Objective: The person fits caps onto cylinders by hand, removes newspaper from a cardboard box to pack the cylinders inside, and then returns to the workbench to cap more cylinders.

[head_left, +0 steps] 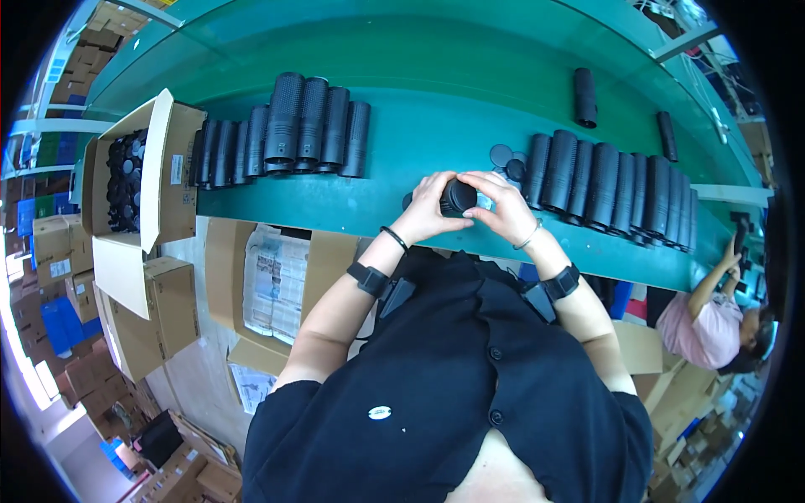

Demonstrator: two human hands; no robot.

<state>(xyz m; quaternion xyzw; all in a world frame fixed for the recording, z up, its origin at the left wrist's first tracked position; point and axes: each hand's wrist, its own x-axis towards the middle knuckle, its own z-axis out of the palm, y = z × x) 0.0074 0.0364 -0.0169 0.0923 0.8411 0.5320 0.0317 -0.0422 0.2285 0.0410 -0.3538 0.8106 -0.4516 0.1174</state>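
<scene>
Two bare hands meet over a round black piece [459, 198] at the center of the frame, above the front edge of a green bench [402, 109]. The fingers and thumb of the left hand [430, 210] close on the piece's left side; those of the right hand [506, 211] close on its right, the two thumbs near each other at its lower edge. Handling it well likely calls for even pressure from both sides, fingertips around the rim rather than across the face, and a square, untilted hold so that neither hand pulls the piece askew. Working low over the bench would make any slip a short one.

Black cylinders [285, 121] stand in a group at upper left, with a longer row [591, 184] at right. Loose black discs [501, 155] lie just beyond the right hand, and an open carton [174, 172] at left holds many small dark pieces [126, 180].

The fingers cover much of the held piece, so its underside and full length cannot be made out. A dark shape [407, 201] beside the left hand is mostly hidden, and a co-worker [704, 323] at far right is small and bent by the lens.
</scene>
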